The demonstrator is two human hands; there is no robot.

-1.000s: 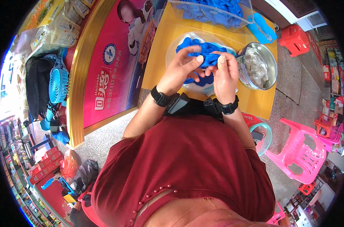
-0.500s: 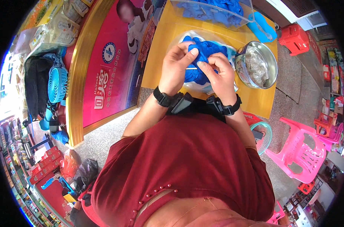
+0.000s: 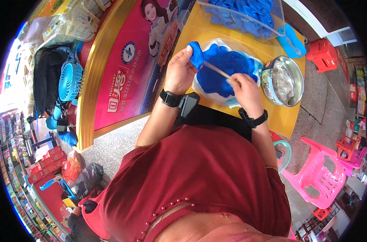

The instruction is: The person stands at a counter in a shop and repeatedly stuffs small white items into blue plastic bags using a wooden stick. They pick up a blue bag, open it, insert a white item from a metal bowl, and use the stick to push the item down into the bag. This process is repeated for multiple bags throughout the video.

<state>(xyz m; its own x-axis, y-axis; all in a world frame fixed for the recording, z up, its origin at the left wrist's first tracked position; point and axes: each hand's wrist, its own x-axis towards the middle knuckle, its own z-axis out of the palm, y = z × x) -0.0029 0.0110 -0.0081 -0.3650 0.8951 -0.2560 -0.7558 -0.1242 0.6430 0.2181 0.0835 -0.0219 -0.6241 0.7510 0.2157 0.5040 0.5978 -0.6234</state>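
Pinched in my left hand is a small crumpled piece of thin blue material, raised at the left edge of a white plastic-lined bundle. My right hand grips the near end of a thin pale stick, whose far tip points at the blue piece. Below both hands spreads a dark blue mass with a scalloped edge; whether it is cloth or powder I cannot tell. White plastic shows around its rim.
Right of the bundle stands a round metal tin holding crumpled clear plastic. A clear bin of blue pieces and a bright blue object lie at the back of the yellow table. A pink chair stands to the right.
My hands have moved apart. My left hand has lifted the blue piece away to the left, and the stick now shows at greater length in my right hand. The blue mass below is uncovered.
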